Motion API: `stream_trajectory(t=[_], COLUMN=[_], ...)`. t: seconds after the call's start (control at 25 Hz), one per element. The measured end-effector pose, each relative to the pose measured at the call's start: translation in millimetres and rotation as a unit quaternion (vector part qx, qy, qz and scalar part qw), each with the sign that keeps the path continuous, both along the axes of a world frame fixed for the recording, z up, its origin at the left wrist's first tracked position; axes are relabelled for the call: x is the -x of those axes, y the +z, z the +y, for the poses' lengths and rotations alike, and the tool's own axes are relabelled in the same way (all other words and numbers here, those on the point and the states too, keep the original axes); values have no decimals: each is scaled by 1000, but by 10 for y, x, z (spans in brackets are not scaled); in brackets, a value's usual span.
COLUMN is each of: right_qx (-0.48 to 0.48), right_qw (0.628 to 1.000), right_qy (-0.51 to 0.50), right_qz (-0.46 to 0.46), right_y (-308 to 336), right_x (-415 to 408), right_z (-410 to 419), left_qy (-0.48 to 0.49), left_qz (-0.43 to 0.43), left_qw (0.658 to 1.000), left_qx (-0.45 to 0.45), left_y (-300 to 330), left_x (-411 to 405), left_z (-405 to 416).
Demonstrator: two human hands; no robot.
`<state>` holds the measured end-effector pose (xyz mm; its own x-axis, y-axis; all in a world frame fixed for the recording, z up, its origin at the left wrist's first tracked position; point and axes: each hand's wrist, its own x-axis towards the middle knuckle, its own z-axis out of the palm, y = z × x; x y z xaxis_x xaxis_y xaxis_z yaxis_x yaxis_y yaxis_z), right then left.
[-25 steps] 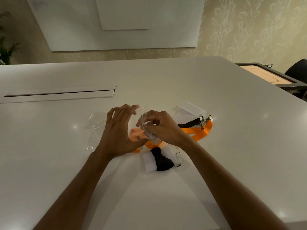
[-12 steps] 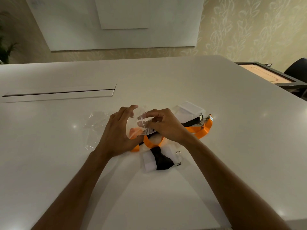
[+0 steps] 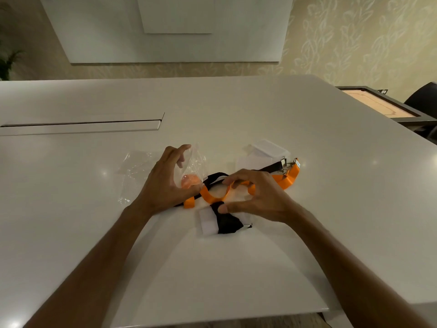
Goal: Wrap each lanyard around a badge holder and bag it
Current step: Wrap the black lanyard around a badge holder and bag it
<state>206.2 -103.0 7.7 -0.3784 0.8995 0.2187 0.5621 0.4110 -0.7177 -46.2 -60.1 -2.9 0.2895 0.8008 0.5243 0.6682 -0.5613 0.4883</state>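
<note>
My left hand (image 3: 163,183) holds a clear plastic bag (image 3: 195,160) upright, and an orange wrapped bundle (image 3: 189,181) shows inside it. My right hand (image 3: 260,197) arches over a loose orange lanyard (image 3: 210,196). Its fingertips touch the strap. Its thumb rests by a white badge holder wrapped in a black lanyard (image 3: 224,222) that lies on the white table (image 3: 236,268). Thumb and fingers stay apart and grip nothing. A loose black lanyard (image 3: 272,166) and more orange strap (image 3: 288,177) run right to metal clips.
Spare white badge holders (image 3: 267,150) lie behind the lanyards. Empty clear bags (image 3: 134,166) lie left of my left hand. A cable slot (image 3: 80,125) crosses the table's far left. A dark side table (image 3: 378,105) and a chair (image 3: 423,100) stand at the right.
My right hand has let go of the bag's mouth and dropped right onto the lanyards by the black-wrapped holder. My left hand still holds the bag, now slightly higher.
</note>
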Motion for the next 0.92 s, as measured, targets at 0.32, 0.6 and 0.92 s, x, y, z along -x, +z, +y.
stream_trajectory(t=[0.32,0.6,0.92], right_qx=[24,17,32], right_qw=[983,982,998], right_qy=[50,62,45], right_qz=[-176,-178,34], right_y=[-99,-130,99], right_x=[-86,-59,-220], right_z=[-93,-67,-46], left_qy=[-16,-21,-7], left_qz=[5,15,1], left_qw=[1000,1000,1000], left_qx=[6,1,22], left_y=[40,19,-11], left_x=[-42,-29,-37], left_z=[-44,-23,-5])
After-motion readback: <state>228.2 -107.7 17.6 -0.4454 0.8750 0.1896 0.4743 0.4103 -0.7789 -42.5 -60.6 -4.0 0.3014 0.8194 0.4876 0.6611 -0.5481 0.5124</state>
